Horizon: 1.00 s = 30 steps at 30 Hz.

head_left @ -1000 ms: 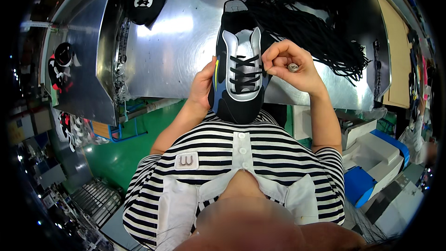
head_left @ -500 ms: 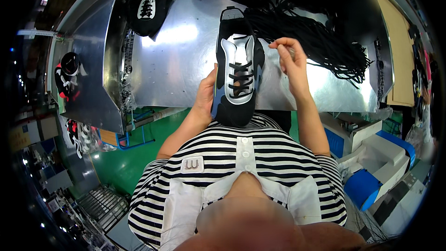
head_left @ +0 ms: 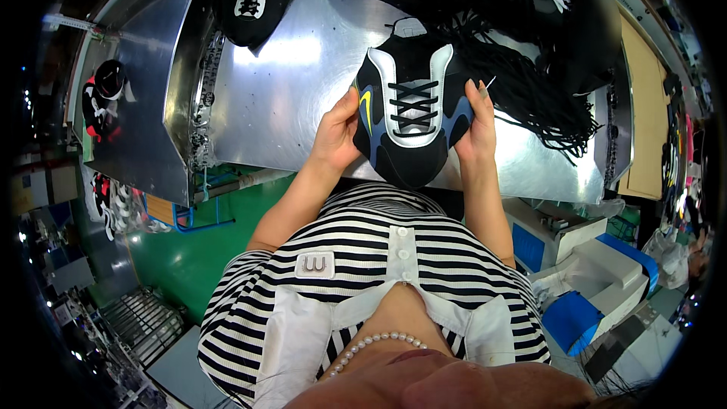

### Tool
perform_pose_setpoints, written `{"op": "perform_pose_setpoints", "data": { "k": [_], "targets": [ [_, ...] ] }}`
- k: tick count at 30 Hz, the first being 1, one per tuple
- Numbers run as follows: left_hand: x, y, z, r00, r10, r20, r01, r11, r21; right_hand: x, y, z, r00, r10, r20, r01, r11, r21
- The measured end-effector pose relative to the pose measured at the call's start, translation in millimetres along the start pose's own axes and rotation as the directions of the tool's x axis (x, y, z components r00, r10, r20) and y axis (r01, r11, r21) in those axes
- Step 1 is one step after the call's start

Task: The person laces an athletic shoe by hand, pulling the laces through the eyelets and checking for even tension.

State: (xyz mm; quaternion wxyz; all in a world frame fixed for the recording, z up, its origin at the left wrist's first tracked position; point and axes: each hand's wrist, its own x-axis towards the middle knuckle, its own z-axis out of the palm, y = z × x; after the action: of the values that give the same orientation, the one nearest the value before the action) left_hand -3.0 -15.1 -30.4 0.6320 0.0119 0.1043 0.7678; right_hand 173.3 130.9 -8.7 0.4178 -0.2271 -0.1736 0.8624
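Observation:
Between my two hands is a black and blue shoe upper [head_left: 413,160], its toe toward me and its sides spread wide. Black lace criss-crosses through its white eyelet panel, and a yellow mark shows on the left side. My left hand [head_left: 339,130] grips the left edge, thumb on top. On the opposite edge my right hand [head_left: 478,125] is closed, and a thin pale pointed tool, too small to name, sticks out by its fingertips. Just beyond that hand lies a heap of black laces [head_left: 545,98].
The metal worktable [head_left: 265,117] has raised side walls. More black shoe uppers [head_left: 257,7] lie at its far left and along the back. A red, black and white shoe piece [head_left: 104,102] rests further left. White and blue equipment [head_left: 591,265] stands at the lower right.
My right hand has come down from beside the upper onto its right edge. The upper, narrow and turned before, is now spread open and faces up. My left hand keeps its hold.

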Motion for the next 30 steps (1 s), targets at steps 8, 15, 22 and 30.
{"op": "perform_pose_setpoints", "data": {
  "k": [8,15,22,30],
  "targets": [
    [-8,4,6,0.998,0.025,-0.055,-0.021,0.997,0.07,3,0,16,0.995,0.096,-0.004,-0.096,0.995,-0.042],
    [-22,84,90,0.925,0.344,-0.161,-0.129,0.683,0.719,28,27,28,0.985,0.16,0.059,-0.062,0.658,-0.751],
    [94,213,45,0.841,0.356,0.407,0.341,-0.933,0.111,35,21,4,0.96,-0.07,0.27,0.279,0.201,-0.939],
    [166,259,-53,0.795,0.434,0.424,0.472,-0.881,0.016,73,-7,21,0.795,-0.244,0.555,0.468,-0.334,-0.818]
  ]
}}
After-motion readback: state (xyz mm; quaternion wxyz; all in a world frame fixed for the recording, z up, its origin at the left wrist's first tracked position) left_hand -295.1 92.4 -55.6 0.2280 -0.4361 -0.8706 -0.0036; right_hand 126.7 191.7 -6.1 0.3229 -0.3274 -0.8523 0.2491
